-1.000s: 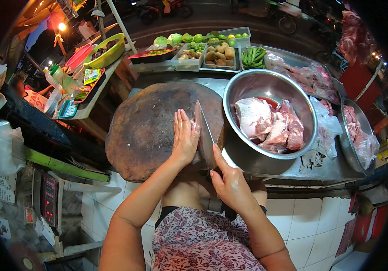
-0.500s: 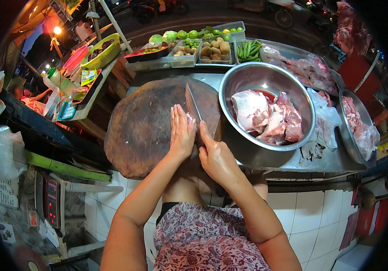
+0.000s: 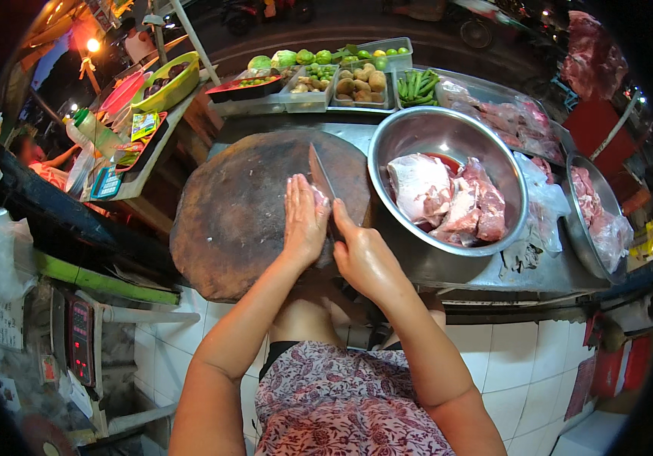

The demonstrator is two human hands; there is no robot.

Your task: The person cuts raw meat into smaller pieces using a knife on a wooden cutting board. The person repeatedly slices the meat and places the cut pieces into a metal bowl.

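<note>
Pale pink and wet-looking, the meat is on the board, near its right side, between the left hand and the knife. Only a small part of it can be seen, soft and a little shiny; the hand covers the rest, so I cannot tell its full shape.

The left hand lies flat over the meat, with the fingers straight, close together and not clenched, pointing to the far side of the board. The right hand is clenched around the handle of the knife, with the index finger stretched along toward the blade. The blade is of grey metal, long, narrowing to a point, and it stands just beside the meat.

The board is a thick, roughly round slab of wood, dark brown, with a worn and stained surface and an uneven edge. To its right, the bowl is of smooth, shiny steel, round and deep. It holds big chunks, some whitish with fat, others deep pink, and a dark red liquid. Both stand on a table with a dull metal top.
</note>
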